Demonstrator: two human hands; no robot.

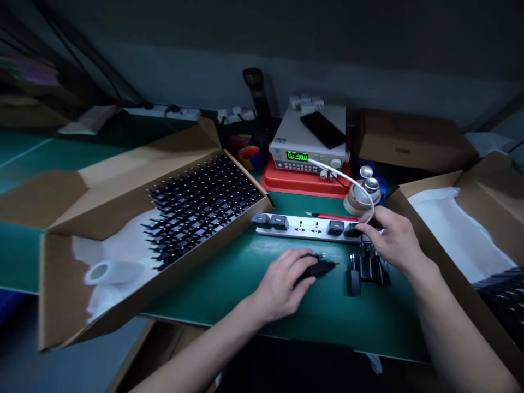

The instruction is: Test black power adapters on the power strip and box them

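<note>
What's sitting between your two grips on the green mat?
In the head view, black plug chargers lie between the left grip and the right grip, on the green mat.

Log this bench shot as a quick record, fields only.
left hand: grips a black plug adapter
right hand: touching a black adapter seated in the power strip
power strip: white, four adapters plugged in, on a green mat
nearby: stacked black adapters
rest: open cardboard box of black pronged plugs; bench power supply, green display, on a red tray
</note>
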